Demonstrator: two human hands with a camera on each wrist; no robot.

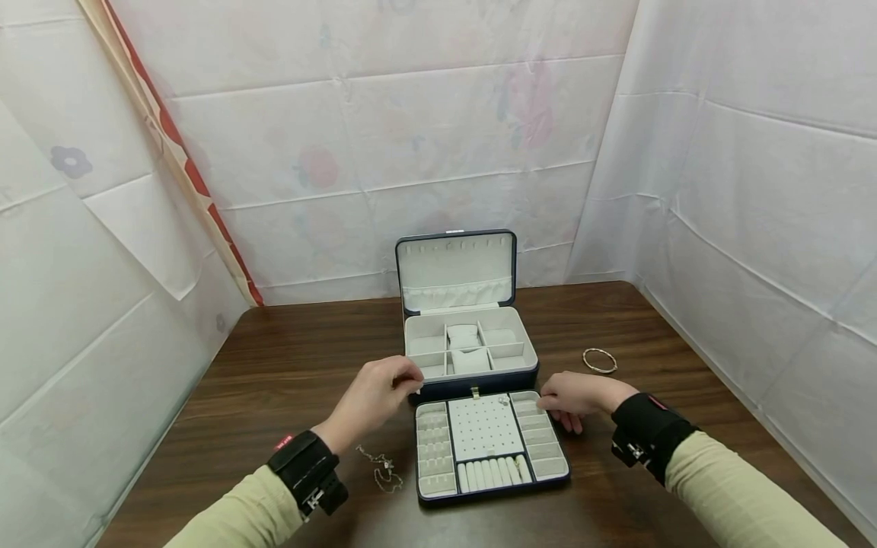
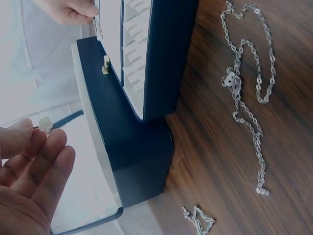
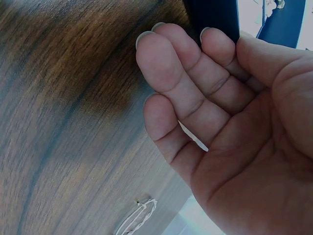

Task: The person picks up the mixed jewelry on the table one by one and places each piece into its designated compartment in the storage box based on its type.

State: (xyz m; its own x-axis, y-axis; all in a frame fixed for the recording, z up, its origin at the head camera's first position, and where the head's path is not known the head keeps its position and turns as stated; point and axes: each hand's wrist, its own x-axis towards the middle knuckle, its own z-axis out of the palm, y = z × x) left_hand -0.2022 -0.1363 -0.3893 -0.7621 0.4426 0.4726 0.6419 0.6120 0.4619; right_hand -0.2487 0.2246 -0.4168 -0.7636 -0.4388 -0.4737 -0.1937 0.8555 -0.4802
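My left hand [image 1: 375, 396] pinches a small pale flower-shaped stud earring [image 2: 45, 125] between thumb and fingertips, in front of the jewelry box's [image 1: 473, 384] left corner. A navy jewelry tray [image 1: 493, 495] with a white dotted earring panel [image 1: 483, 428], ring rolls and side compartments lies in front of the box. At the tray's upper right edge, my right hand [image 1: 575, 394] holds the rim, thumb over the top and index finger against the outer wall. Its other fingers are loosely bent beside the tray. Another small earring [image 1: 503, 400] sits near the panel's upper right corner.
The box's lid [image 1: 455, 266] stands raised at the back; white cushions [image 1: 468, 348] fill its middle compartments. A silver chain necklace [image 2: 259, 132] lies left of the tray, with a smaller silver chain [image 2: 199, 220] nearby. A bangle [image 1: 600, 361] rests right of the box.
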